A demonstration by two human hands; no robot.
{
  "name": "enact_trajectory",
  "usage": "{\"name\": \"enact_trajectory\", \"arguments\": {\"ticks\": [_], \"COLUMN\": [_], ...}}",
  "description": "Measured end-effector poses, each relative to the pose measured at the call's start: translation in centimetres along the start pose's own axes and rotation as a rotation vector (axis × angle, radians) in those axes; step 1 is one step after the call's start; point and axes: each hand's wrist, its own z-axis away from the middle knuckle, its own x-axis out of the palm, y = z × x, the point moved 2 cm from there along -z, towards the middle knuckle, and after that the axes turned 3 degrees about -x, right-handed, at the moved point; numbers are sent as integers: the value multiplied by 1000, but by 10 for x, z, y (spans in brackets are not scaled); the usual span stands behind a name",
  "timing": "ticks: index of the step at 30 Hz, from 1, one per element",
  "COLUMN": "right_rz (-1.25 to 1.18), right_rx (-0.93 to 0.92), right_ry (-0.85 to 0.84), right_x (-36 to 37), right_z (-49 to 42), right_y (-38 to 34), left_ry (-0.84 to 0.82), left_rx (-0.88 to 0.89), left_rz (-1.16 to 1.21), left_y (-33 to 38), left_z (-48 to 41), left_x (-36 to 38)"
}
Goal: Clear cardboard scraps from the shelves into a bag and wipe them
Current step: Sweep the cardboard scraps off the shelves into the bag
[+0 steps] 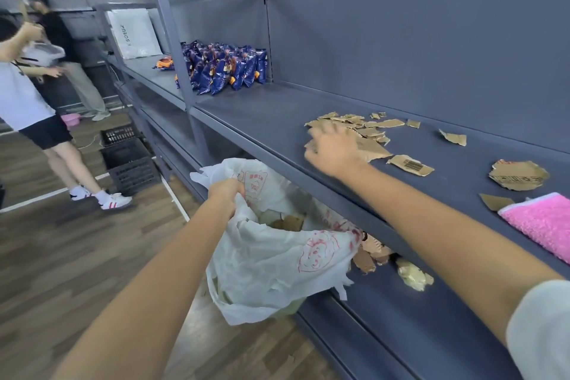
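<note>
Your left hand (226, 194) is clenched on the rim of the white plastic bag (271, 259), holding it open just below the front edge of the grey shelf (277, 120). A few brown pieces already lie inside the bag. Your right hand (331, 149) reaches over the shelf with its fingers spread, resting on the near side of the pile of cardboard scraps (367, 129); it is blurred, so you cannot tell whether it grips any. More scraps lie to the right of the pile: a barcode piece (410, 165), a small torn piece (453, 137) and a rounded piece (518, 175). A pink cloth (543, 222) lies at the shelf's right end. Blue snack packets (228, 66) stand at its far left.
</note>
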Motion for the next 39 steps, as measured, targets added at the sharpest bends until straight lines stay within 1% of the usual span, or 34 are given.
{"name": "enact_trajectory", "arguments": {"ticks": [2,5,7,10,13,16,24,28,34,39], "right_rz": [-14,-45,-103,-154,-203,-150,-87,-72,-53,-53], "right_rx": [143,296,362,407,368,296,251,222,171,113], "right_ry": [-71,-199,-258,-331,-416,-452,-437,-415,-405,-391], "right_x": [-3,-1,3,14,30,44,45,44,40,35], "right_z": [-12,-28,-38,-47,-50,-50,-35,-23,-5,16], "right_y": [28,59,68,69,60,50,39,33,19,5], "left_ry": [2,2,17,40,63,49,-5,-3,-14,-26], "left_rx": [-2,-2,-14,-34,-46,-42,-17,-11,15,15], "left_rz": [-29,-56,-84,-98,-159,-203,-91,-96,-29,-39], "left_y": [1,1,2,4,6,7,5,7,4,4], "left_z": [2,3,2,-2,-6,-7,-10,-8,-6,-6], "left_x": [0,1,2,3,4,4,1,-1,-2,-2]}}
